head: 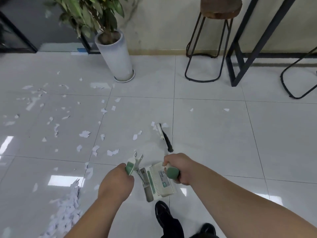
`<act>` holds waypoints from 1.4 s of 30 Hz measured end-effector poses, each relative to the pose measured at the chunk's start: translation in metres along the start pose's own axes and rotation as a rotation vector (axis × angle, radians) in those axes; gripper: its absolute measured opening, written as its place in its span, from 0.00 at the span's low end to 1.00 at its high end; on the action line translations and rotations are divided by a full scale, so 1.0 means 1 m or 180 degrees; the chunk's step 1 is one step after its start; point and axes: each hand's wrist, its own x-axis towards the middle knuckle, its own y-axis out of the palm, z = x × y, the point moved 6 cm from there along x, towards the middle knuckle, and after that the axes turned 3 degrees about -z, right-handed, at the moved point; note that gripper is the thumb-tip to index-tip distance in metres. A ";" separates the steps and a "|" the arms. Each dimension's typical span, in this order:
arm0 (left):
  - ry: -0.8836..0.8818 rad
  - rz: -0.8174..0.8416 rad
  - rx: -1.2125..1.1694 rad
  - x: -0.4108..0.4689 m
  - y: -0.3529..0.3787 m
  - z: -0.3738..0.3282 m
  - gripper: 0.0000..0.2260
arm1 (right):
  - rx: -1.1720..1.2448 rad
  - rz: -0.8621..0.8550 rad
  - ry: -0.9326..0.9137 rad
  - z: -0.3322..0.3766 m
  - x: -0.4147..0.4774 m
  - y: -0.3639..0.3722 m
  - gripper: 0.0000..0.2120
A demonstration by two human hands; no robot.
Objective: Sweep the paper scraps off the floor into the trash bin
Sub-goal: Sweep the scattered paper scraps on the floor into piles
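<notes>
Jagged white paper scraps (84, 133) on glossy tiles (214, 126) (ribbed plastic dustpan (158, 181), bristly broom (167, 140))

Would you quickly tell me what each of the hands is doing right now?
Left hand: closed around the dustpan's green handle.
Right hand: closed around the green broom handle.

Potted plant (116, 54), 1; stools (221, 7) right of it, 2. Broom (165, 137), 1; dustpan (158, 182), 1. Hands, 2: left hand (116, 182), right hand (180, 167). Shoes (162, 212), 2. Paper scraps (84, 133), dozens; heap (68, 208), 1.
</notes>
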 end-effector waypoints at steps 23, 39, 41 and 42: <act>0.0093 -0.0129 -0.0311 0.057 -0.041 -0.042 0.05 | -0.0193 -0.0309 -0.0496 0.104 -0.039 -0.051 0.06; 0.0271 -0.0074 -0.0036 0.137 -0.015 -0.284 0.05 | -0.0085 -0.1450 -0.0253 0.196 0.052 -0.341 0.02; 0.0198 -0.0080 0.0009 0.144 -0.011 -0.307 0.05 | -0.0054 -0.1433 -0.0217 0.214 0.066 -0.373 0.02; 0.0156 -0.0099 0.0033 0.147 -0.010 -0.316 0.05 | -0.0016 -0.1402 -0.0194 0.222 0.073 -0.387 0.03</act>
